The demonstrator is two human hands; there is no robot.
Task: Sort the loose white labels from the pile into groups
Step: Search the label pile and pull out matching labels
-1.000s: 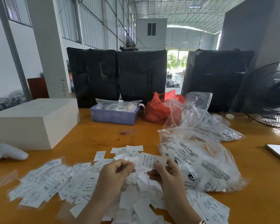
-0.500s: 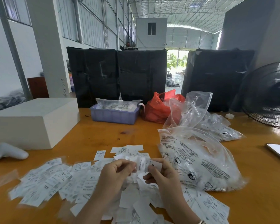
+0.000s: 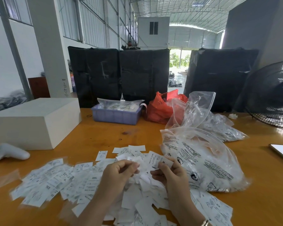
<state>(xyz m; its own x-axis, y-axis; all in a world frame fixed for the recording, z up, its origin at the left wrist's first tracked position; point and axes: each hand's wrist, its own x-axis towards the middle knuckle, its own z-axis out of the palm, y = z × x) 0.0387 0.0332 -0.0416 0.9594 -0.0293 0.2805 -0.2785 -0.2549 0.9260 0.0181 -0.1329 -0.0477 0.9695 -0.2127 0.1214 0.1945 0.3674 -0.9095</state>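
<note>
Down near our chest, we have both hands raised just above the pile of labels (image 3: pixel 137 201), backs toward us, wrists low and knuckles close together. Our left hand (image 3: pixel 119 172) is curled, its fingertips bunched against the thumb on a crumpled bit of white label. Our right hand (image 3: pixel 171 173) pinches a label (image 3: pixel 159 160) by its lower edge between thumb and fingers; that strip lies with its long axis running left to right, tilted slightly down toward the right, printed face up toward us. The pile spreads across the orange table (image 3: pixel 104 136) beneath our wrists. To its left lies a fanned row of sorted labels (image 3: pixel 55 181), most slanting up to the right, one reading XXL. Just right of our hands sits a clear printed bag (image 3: pixel 203 160). Farther left rest a white controller (image 3: pixel 10 154) and a white box (image 3: pixel 36 121). Beyond stand a purple tray (image 3: pixel 116 115), a red bag (image 3: pixel 160 108) and a black fan (image 3: pixel 271 95).
</note>
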